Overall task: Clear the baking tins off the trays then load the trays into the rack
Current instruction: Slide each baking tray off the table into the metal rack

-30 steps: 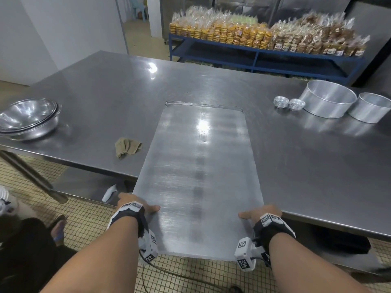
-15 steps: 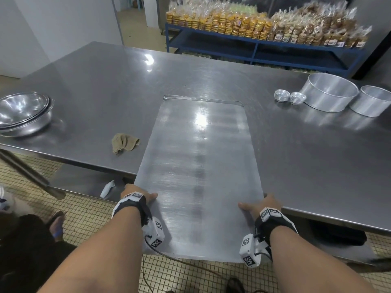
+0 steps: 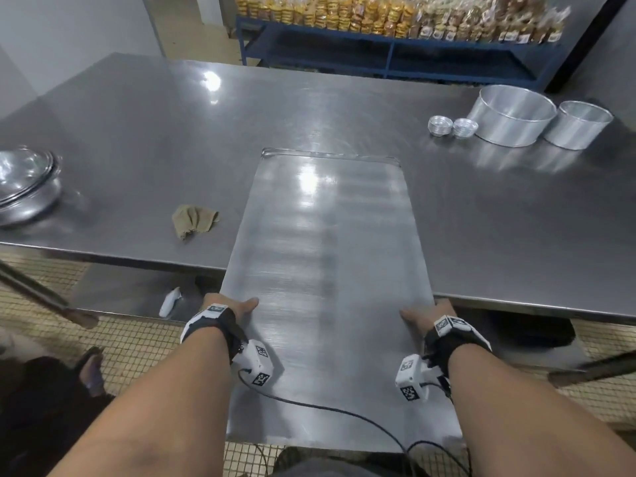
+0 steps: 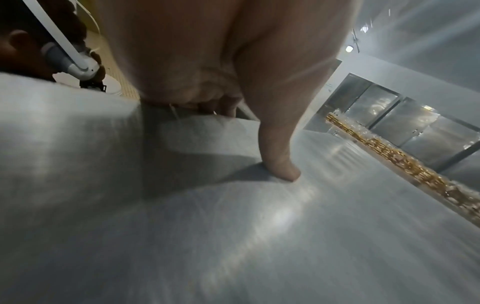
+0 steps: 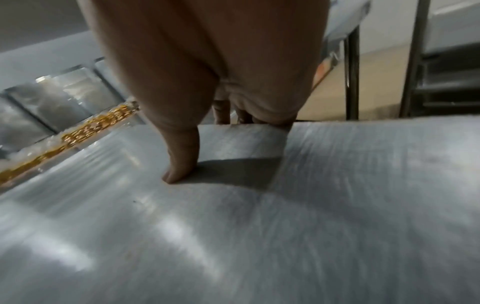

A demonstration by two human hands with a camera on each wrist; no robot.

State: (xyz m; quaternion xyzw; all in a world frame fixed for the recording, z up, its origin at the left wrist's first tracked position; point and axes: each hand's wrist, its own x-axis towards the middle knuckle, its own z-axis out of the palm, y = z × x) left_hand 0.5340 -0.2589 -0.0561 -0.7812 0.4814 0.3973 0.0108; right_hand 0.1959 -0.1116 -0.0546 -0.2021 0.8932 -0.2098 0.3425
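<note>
A wide steel table (image 3: 137,139) fills the room ahead of me, with a blue shelf of bagged baked goods (image 3: 395,15) behind it; on the table's far right stand two round baking tins (image 3: 509,115) and a pair of small foil cups (image 3: 452,127), on the left a stack of bowls (image 3: 24,187) and a crumpled cloth (image 3: 194,220). The tray (image 3: 327,253) is bare, its long axis running straight away from me; its far end rests on the table, its near end overhangs the edge toward my body. My left hand (image 3: 229,309) grips the left long edge and my right hand (image 3: 428,313) the right, both near my end; the wrist views show each thumb pressed on top and fingers curled beneath the rim. The holds sit well behind the tray's middle, so I judge the far end will sag once lifted; neither hand is nearer. No rack is in view; I would have to turn to find it.
</note>
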